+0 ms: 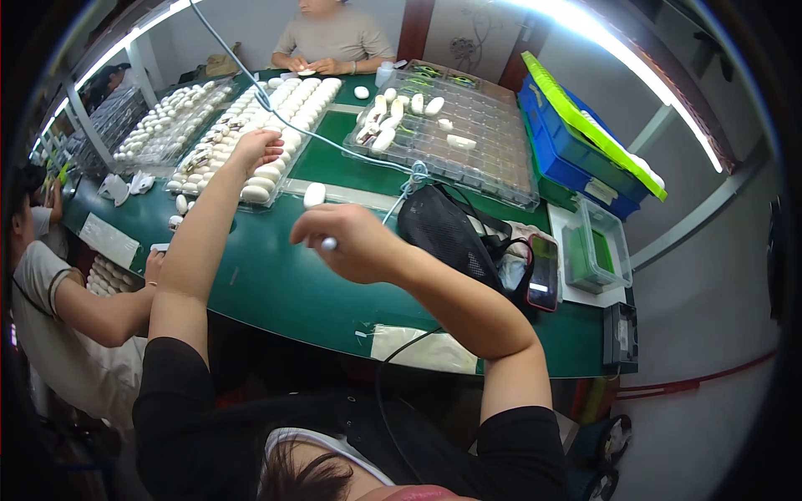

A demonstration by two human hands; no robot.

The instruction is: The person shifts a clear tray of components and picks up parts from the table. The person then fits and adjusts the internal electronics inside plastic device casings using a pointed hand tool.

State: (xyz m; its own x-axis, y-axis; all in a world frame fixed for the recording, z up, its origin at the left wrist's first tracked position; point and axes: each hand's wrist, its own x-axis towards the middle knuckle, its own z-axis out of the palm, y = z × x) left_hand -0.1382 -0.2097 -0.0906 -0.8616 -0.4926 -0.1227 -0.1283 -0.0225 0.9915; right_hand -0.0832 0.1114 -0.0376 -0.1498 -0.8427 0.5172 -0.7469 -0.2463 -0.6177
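My left hand (257,151) is over the right side of a clear tray of white oval cases (263,171). Its fingers curl inward, and whatever they hold is hidden. Nearer to me, my right hand (355,240) is closed above the green table. From its fingers pokes the rounded pale end of a slim pen-like tool (329,244); the palm hides the rest. Just beyond that hand, a single white oval case (315,195) lies on the table. The tray holds several rows of such cases, some of them showing dark parts.
A clear compartment tray (501,171) holds several opened cases at the far right. Blue crates (576,142) with a lime-green lid stand beside it. A black mesh bag (447,234), phone (543,271) and hanging cable (334,144) are close by. Co-workers sit across and at left.
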